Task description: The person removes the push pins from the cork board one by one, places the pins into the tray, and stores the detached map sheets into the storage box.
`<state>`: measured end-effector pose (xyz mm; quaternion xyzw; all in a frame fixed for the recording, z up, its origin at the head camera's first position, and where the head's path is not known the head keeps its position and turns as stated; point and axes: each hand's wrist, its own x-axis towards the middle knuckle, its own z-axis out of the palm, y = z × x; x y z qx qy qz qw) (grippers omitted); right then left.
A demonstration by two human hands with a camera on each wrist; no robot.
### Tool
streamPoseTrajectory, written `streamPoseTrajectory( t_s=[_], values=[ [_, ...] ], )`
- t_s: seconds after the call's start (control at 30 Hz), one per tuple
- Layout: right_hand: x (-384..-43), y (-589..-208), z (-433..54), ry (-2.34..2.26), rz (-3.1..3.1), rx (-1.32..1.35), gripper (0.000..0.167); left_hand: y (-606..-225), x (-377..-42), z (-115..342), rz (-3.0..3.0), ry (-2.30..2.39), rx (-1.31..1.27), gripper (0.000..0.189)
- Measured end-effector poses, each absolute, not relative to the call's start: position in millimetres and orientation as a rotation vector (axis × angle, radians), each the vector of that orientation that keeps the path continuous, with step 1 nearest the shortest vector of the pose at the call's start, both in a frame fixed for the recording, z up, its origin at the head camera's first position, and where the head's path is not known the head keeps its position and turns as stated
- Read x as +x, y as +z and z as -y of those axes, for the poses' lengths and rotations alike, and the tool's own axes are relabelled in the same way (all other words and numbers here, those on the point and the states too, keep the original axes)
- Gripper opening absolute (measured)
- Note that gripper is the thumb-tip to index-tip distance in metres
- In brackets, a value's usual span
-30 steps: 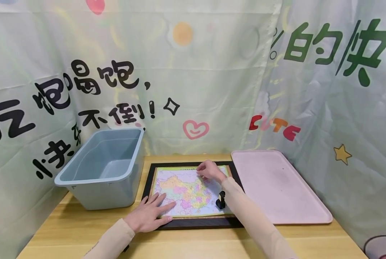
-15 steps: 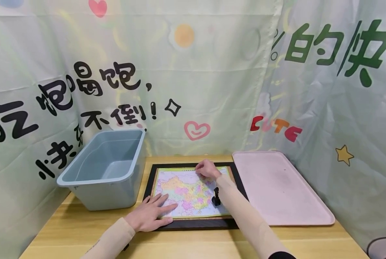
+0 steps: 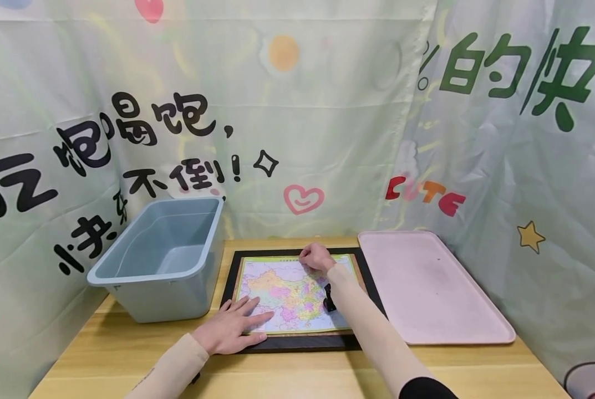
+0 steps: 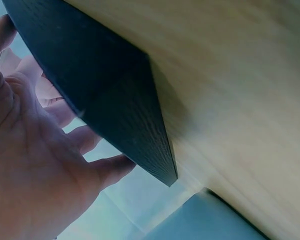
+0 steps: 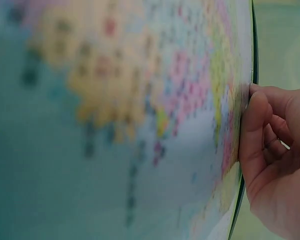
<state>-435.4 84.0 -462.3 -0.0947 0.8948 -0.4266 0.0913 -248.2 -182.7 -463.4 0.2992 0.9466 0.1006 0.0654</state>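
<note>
A colourful paper map (image 3: 279,280) lies inside a flat black frame (image 3: 302,344), with a brown strip of backing showing at its lower and right edges. My left hand (image 3: 229,328) rests with spread fingers on the frame's lower-left corner and the map's edge; in the left wrist view the frame's dark corner (image 4: 120,95) covers part of the fingers. At the map's top middle, my right hand (image 3: 317,258) has curled fingers. Its thumb and forefinger meet at the map's surface, seen close up beside the right hand (image 5: 277,145). Whether anything small sits between them is hidden.
A deep blue bin (image 3: 149,296) stands left of the frame. A shallow pink tray (image 3: 437,293) lies to the right, close to the frame. All stand on a wooden table (image 3: 277,377), with a printed curtain (image 3: 337,133) behind.
The right hand has shifted slightly left along the map's top edge, its wrist and forearm swinging left. The left hand holds its place on the frame.
</note>
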Motion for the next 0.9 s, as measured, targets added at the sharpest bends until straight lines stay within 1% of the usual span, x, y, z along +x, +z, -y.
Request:
streamPoseTrajectory(
  t_s=[0.13,0.47,0.9],
  values=[
    [-436.2,-462.6,-85.4,-1.245,-2.646,-0.320,0.017,-463.4,-247.9,183.1,-2.847,0.313,0.892,0.055],
    [-441.7,-461.1,-90.5,-1.419,-2.429,-0.377,0.017,-464.0,-248.9,183.6,-2.857,0.316,0.888,0.054],
    [-447.2,-456.9,-92.8,-1.131,-2.576,-0.493,0.021,-461.9,-249.7,182.9,-2.841,0.316,0.891,0.056]
  ],
)
